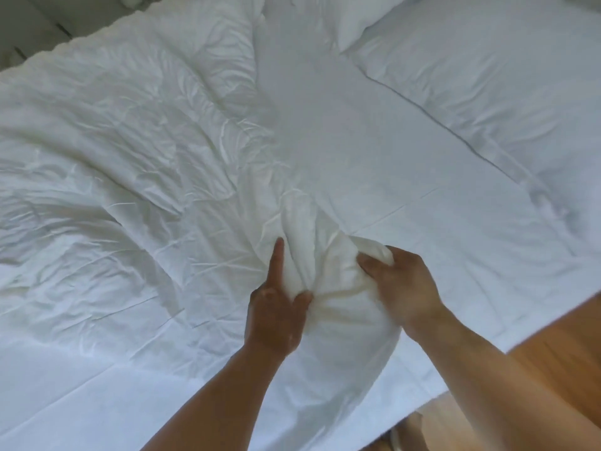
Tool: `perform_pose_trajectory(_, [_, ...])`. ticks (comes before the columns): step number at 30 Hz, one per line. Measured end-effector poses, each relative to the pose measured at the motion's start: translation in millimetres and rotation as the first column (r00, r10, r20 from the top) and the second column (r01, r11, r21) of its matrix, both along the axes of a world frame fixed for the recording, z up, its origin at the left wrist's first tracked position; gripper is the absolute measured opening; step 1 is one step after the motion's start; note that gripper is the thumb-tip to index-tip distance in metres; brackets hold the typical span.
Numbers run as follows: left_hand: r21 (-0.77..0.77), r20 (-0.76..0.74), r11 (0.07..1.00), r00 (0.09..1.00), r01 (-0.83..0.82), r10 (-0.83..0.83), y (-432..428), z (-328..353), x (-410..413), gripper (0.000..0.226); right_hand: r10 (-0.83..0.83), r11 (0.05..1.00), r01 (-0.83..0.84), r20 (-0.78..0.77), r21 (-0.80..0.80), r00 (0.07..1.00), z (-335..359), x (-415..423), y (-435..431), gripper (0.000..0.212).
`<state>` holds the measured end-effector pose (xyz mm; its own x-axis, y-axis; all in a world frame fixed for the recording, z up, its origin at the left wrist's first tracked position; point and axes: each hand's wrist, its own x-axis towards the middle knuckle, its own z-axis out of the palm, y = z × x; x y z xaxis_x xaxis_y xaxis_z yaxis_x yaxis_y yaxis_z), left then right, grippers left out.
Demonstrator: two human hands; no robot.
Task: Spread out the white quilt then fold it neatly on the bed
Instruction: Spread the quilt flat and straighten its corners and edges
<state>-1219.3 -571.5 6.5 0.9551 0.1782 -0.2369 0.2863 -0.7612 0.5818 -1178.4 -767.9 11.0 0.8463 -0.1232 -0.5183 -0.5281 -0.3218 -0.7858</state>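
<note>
Both hands clutch one bunched corner of the white quilt [130,141]: left hand [276,317] pinching, right hand [403,284] fisted. The rest sprawls crumpled leftward across the bed [406,164]. Gripping so close together, a pull may drag it in a rope rather than spread it.

I read the white quilt [130,141] as soft, matt cloth. It is heavily creased and crumpled toward the left edge, with a faint sheen along some ridges. The bed [374,151] is covered in thinner white cloth, matt and mostly smooth, marked by a few straight fold lines. The pillow [487,76] at the far right corner has a smooth matt cloth cover. Beyond the right edge, the floor [546,362] looks like warm brown wood, smooth and slightly glossy.
</note>
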Motion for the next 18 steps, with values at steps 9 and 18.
perform_pose_trajectory(9, [0.096,-0.190,0.959,0.950,0.268,-0.247,-105.2,-18.0,39.5,0.023,0.038,0.889,-0.008,0.057,-0.457,0.998,-10.3,-76.0,-64.3,0.051])
perform_pose_trajectory(18, [0.136,-0.331,0.982,0.928,-0.131,0.170,-119.2,-47.2,48.8,0.076,0.254,0.951,-0.269,-0.114,-0.152,0.961,-70.7,-64.7,-67.5,0.050])
